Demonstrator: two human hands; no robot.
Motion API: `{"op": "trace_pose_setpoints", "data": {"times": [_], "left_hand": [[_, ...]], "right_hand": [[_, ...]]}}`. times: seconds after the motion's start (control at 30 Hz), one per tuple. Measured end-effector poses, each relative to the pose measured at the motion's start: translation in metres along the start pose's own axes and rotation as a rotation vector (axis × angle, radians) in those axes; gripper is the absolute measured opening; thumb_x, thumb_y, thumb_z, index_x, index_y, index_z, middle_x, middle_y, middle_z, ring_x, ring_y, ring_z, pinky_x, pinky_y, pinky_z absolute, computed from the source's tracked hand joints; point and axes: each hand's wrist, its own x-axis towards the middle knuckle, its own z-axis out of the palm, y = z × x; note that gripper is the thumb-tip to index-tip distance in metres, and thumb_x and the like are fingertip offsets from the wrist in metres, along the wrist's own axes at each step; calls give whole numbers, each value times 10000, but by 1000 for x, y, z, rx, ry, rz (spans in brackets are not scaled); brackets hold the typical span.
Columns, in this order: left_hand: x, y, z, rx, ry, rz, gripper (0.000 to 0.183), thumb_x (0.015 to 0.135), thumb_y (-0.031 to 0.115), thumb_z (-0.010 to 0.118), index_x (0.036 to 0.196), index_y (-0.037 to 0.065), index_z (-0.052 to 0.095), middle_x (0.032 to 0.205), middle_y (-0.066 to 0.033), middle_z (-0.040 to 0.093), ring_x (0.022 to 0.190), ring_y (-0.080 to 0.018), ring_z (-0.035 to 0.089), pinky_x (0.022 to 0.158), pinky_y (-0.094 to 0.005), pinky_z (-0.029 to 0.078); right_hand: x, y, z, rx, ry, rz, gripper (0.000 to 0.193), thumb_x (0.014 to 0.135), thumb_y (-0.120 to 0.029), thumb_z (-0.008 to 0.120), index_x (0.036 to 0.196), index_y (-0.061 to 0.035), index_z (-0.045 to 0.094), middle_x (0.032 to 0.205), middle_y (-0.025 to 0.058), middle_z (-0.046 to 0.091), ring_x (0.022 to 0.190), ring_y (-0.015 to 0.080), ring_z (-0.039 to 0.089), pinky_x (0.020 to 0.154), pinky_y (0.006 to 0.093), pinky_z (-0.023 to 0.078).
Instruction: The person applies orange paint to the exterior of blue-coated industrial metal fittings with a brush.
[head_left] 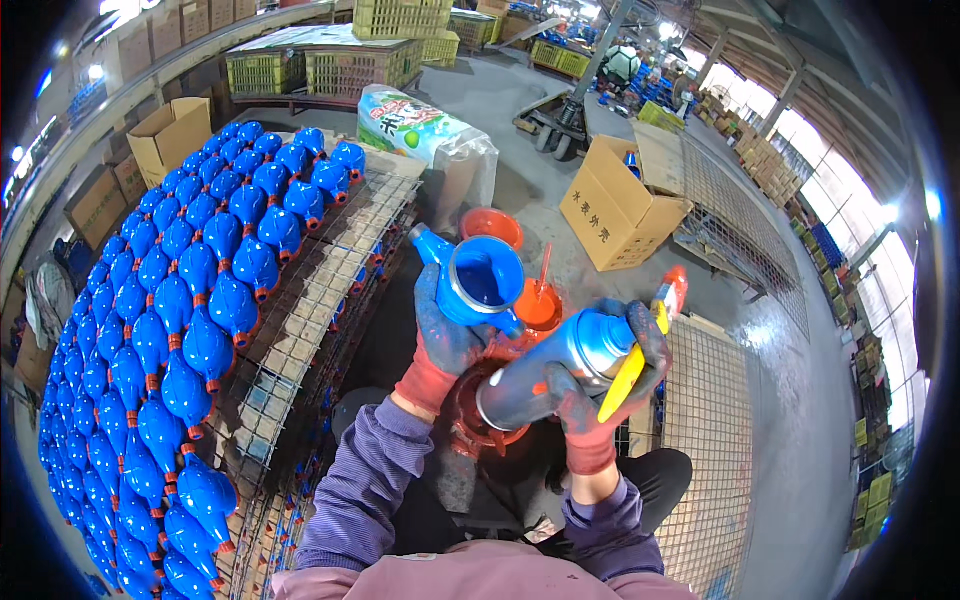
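Observation:
My left hand point(447, 335), in a dark-stained red glove, is closed round a glossy blue housing point(486, 275). The housing has a round open mouth facing up and a stub on either side. My right hand point(610, 385), gloved alike, grips a paintbrush point(622, 384) with a yellow handle and red bristles. The same hand also holds a dark cylinder point(530, 392) with a blue, narrower end, tilted in front of me. Below and between my hands are an orange-red paint pot point(538, 306) with a stick in it and a red-smeared basin point(468, 408), partly hidden by the cylinder.
Many glossy blue housings with red ends point(188, 380) stand in rows on a wire rack point(275, 385) at my left. A red bucket point(492, 226), a printed plastic sack point(425, 135) and an opened cardboard box point(620, 205) stand ahead. Wire mesh point(705, 430) lies at my right.

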Motion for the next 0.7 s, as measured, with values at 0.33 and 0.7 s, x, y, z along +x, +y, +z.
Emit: {"op": "trace_pose_setpoints", "data": {"times": [0.33, 0.7], "left_hand": [[-1, -4, -1, -19, -40, -52, 584, 978, 520, 341, 1293, 50, 482, 1243, -113, 577, 1122, -247, 589, 952, -421, 497], [-4, -8, -12, 128, -51, -82, 619, 961, 526, 368, 1331, 37, 454, 1282, -143, 549, 1165, -274, 565, 1002, -429, 458]], "right_hand": [[-12, -2, -6, -110, -337, 222, 683, 574, -57, 834, 1175, -25, 511, 1179, 151, 577, 1067, 271, 589, 890, 394, 485], [-10, 1, -2, -325, -340, 222, 608, 570, -79, 819, 1094, -33, 514, 1117, 171, 604, 975, 328, 615, 839, 398, 499]]}}
